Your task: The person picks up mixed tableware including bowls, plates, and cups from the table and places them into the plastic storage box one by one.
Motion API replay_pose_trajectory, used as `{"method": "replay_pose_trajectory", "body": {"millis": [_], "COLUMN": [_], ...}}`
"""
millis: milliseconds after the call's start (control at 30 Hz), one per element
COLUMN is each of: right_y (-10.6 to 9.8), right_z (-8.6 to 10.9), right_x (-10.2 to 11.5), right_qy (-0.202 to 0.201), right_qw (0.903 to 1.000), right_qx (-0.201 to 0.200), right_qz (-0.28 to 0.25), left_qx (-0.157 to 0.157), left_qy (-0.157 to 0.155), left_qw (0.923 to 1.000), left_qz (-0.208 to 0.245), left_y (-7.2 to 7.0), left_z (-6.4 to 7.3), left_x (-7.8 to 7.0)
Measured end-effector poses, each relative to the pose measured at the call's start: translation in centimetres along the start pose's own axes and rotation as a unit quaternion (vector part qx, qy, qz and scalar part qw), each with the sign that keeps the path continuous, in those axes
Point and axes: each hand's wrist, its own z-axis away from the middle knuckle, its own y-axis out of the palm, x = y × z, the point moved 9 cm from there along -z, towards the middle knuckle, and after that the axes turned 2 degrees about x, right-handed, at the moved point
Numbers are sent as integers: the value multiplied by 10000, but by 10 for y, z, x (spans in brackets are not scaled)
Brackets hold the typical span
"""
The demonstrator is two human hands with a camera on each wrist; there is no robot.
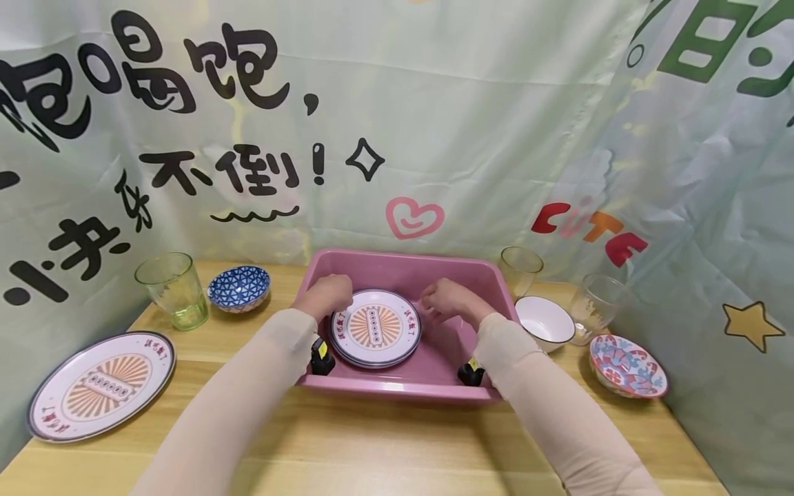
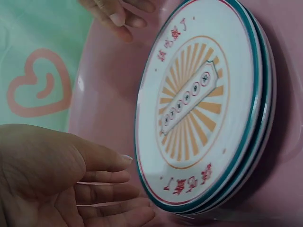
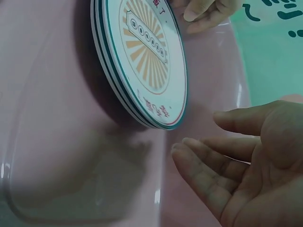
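A stack of round white plates point(image 1: 375, 327) with dark green rims and an orange sunburst print lies in the pink tub point(image 1: 403, 260), left of its middle. My left hand point(image 1: 327, 295) is at the stack's left side, holding nothing; in the left wrist view its thumb and straight fingers point(image 2: 106, 193) come right up to the plate rim. On the other side, my right hand point(image 1: 451, 301) hovers inside the tub with a gap to the plates. Its thumb and loosely bent fingers point(image 3: 208, 182) are spread apart around nothing.
Left of the tub are a green glass point(image 1: 174, 289), a blue patterned bowl point(image 1: 239, 289) and an oval plate point(image 1: 102, 386). To its right stand two clear glasses point(image 1: 520, 265), a white bowl point(image 1: 546, 320) and a floral bowl point(image 1: 628, 366). A printed cloth point(image 1: 471, 138) hangs behind the wooden table point(image 1: 372, 448).
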Motion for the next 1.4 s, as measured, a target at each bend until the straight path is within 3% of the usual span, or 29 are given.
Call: {"method": "replay_pose_trajectory", "body": {"millis": [167,533,900,1100,1200,1400], "right_y": [-10,-32,-49,-61,-66,-74], "right_z": [6,28,56,72,82,101], "right_x": [5,23,25,19,18,11], "right_qy": [-121,-563,-791,-1120,-1169,-1215], "right_qw": [9998,9951,9873,9746,9699,9726], "right_qx": [14,-289,-686,-1030,-1144,-1238], "right_qz": [178,759,1198,1642,1804,1548], "left_qx": [-46,-552,-762,-1064,-1220,-1473], "left_qy": [203,843,1042,1090,1057,798], "left_qw": [9997,9942,9866,9816,9787,9753], "left_qz": [140,368,993,1155,1269,1443], "left_y": [-11,-37,-49,-55,-58,-61], "left_z": [2,13,35,51,60,76], "left_x": [-1,0,14,25,33,51]}}
